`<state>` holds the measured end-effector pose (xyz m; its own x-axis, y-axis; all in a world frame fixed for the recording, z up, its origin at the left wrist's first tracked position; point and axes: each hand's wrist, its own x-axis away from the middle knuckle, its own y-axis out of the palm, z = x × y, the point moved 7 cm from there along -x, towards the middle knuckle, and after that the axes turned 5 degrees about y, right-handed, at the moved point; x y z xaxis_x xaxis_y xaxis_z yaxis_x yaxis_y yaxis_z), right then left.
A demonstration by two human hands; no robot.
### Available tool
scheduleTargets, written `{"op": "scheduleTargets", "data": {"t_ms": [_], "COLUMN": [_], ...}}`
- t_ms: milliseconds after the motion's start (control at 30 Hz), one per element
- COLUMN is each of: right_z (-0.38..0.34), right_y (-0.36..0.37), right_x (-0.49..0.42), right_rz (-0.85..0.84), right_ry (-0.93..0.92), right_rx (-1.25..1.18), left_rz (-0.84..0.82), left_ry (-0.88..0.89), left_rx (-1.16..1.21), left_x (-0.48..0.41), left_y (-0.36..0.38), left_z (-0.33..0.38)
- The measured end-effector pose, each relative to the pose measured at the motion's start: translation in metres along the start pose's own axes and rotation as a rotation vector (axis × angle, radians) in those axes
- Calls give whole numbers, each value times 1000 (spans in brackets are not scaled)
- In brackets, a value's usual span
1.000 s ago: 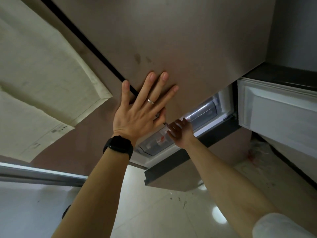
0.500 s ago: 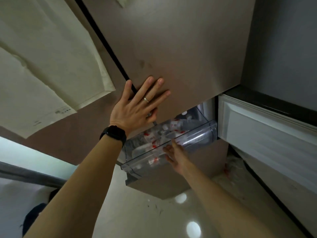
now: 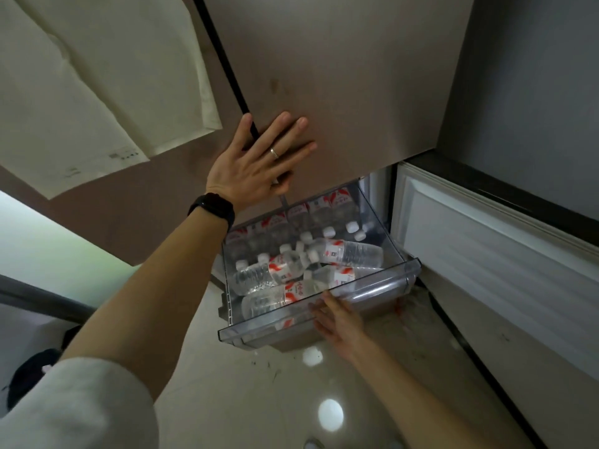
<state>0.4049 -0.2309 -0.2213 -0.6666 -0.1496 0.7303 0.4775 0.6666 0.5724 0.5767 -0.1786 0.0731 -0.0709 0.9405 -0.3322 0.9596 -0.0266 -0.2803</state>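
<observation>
Okay, drawer (image 3: 382, 286) of water bottles (image 3: 346, 252) sits pulled out under the fridge door (image 3: 340, 76), left hand (image 3: 256, 166) flat, released, braced on that door, right hand (image 3: 338, 319) hooking the drawer's front lip: pull level and slow, the load may roll.

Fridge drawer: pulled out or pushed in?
Pulled out: the drawer juts forward, its bottles exposed, right hand at its front lip.

Glossy pale tiled floor (image 3: 227, 400), two round light reflections (image 3: 330, 414) on it. Grey wall (image 3: 534, 92) upper right. Cream paper sheets (image 3: 97, 92) upper left. Pale greenish glow (image 3: 48, 254) at left. Dark shape (image 3: 32, 374) low on floor, too dim to identify.
</observation>
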Motion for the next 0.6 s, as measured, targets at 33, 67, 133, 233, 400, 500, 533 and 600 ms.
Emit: {"op": "scheduleTargets", "data": {"t_ms": [33, 67, 133, 233, 400, 500, 533, 600], "right_z": [5, 8, 10, 7, 3, 0, -2, -6], "right_y": [-3, -7, -9, -10, -12, -11, -11, -11], "right_x": [4, 8, 12, 15, 20, 22, 23, 31], "right_rz": [5, 18, 30, 34, 14, 14, 10, 24], "right_ry": [-2, -12, -33, -37, -51, -63, -63, -56], "right_rx": [-12, -14, 4, 13, 96, 147, 169, 259], "left_rz": [4, 5, -2, -9, -8, -35, -49, -78], "left_ry": [-5, -13, -3, -8, -10, -24, -57, -186], "left_rx": [9, 19, 8, -9, 4, 27, 60, 241], "left_x": [0, 0, 0, 0, 0, 1, 0, 0], "left_y": [0, 0, 0, 0, -1, -1, -4, -12], "left_z": [-1, -1, -2, -3, -2, -2, -3, 0]}}
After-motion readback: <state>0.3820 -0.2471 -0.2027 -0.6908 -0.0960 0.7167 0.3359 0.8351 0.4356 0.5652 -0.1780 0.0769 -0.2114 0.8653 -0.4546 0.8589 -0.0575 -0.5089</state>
